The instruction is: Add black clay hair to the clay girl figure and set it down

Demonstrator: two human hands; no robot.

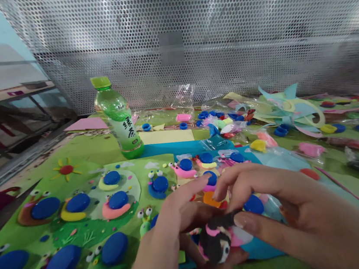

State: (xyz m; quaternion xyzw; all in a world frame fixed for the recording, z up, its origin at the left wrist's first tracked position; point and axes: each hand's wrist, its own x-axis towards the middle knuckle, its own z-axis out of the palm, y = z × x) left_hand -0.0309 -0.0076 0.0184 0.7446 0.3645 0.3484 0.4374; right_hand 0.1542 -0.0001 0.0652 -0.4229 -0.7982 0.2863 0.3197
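Note:
My left hand (pixel 178 235) cradles a small clay figure (pixel 216 242) from the left and below. The figure has a black top, pink parts, a pale face and a white eye with a dark pupil. From the other side my right hand (pixel 292 203) pinches the black part between thumb and fingers. Both hands hang low over a craft sheet. Behind the fingers, an orange piece (pixel 210 199) and a blue cap (pixel 253 204) lie partly covered. Some of the figure's underside is hidden by my fingers.
Clay snails with blue bottle-cap shells (pixel 76 204) cover a green sheet (pixel 94 214) at left. A green tea bottle (pixel 119 120) stands behind it. Loose blue caps (pixel 183 125), clay packets (pixel 312 149) and cut paper (pixel 294 109) lie at the back and right, before a perforated metal panel (pixel 219 29).

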